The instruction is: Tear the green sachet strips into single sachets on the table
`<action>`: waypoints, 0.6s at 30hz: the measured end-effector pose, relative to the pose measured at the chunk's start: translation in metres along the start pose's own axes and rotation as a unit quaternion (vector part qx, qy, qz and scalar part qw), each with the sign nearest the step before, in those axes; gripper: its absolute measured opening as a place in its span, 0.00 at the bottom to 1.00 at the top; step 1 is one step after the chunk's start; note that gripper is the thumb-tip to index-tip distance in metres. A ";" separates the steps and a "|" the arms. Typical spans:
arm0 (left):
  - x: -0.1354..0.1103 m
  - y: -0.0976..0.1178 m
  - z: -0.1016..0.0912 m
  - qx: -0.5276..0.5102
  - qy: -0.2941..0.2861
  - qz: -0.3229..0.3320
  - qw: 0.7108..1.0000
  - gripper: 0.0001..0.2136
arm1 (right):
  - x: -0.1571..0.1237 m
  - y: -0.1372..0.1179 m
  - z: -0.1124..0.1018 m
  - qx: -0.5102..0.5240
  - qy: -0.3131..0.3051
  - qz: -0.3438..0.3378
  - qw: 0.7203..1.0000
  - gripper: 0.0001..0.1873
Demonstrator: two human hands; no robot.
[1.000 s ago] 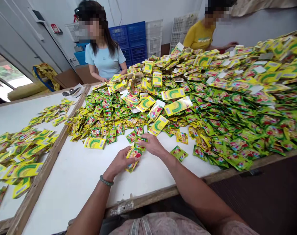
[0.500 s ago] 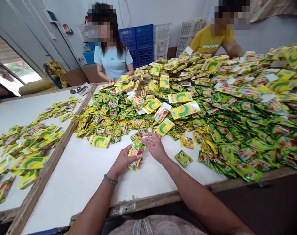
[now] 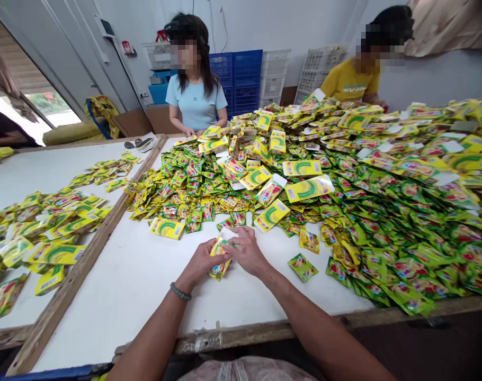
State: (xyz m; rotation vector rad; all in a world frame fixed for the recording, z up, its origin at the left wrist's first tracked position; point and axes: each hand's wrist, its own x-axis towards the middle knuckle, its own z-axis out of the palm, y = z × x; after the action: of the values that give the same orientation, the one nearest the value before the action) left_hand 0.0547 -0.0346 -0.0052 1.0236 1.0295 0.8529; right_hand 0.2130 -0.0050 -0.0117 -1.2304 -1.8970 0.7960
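Observation:
My left hand [image 3: 201,263] grips a small stack of yellow-green sachets [image 3: 218,263] just above the white tabletop [image 3: 130,286]. My right hand [image 3: 247,251] is closed over the top of the same stack, fingers pressing a sachet onto it. A bead bracelet [image 3: 180,291] circles my left wrist. Directly beyond my hands starts a huge heap of sachets [image 3: 344,196], with larger yellow packets [image 3: 308,188] lying on top. One loose sachet [image 3: 302,266] lies right of my right hand.
A wooden strip [image 3: 86,264] divides this table from the left table [image 3: 34,174], which holds more yellow packets. A person in a light-blue shirt [image 3: 196,103] and a person in a yellow shirt [image 3: 350,84] stand at the far side. Blue and white crates [image 3: 244,76] line the wall.
My right hand drew back from the heap's edge and brought a sachet onto the stack in my left hand. The camera view tilted slightly down.

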 end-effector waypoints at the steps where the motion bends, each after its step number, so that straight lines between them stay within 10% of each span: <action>1: -0.002 0.000 0.000 -0.002 -0.006 -0.006 1.000 0.16 | 0.001 -0.001 0.001 0.004 -0.025 0.002 1.000 0.12; 7: -0.018 -0.003 -0.005 -0.010 -0.007 -0.035 0.999 0.14 | 0.002 -0.014 0.017 0.056 -0.116 0.010 0.992 0.18; 14: -0.034 0.017 -0.025 0.001 0.082 -0.030 0.996 0.18 | 0.005 -0.012 0.021 0.051 0.066 -0.012 0.996 0.11; 18: -0.062 0.046 -0.083 0.088 0.227 -0.030 0.969 0.20 | 0.040 0.001 0.008 -0.056 0.094 -0.025 0.994 0.10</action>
State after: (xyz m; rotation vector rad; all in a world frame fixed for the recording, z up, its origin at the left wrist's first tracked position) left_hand -0.0468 -0.0559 0.0400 0.9582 1.5385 0.9851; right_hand 0.1957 0.0321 -0.0067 -1.2736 -1.8309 0.5328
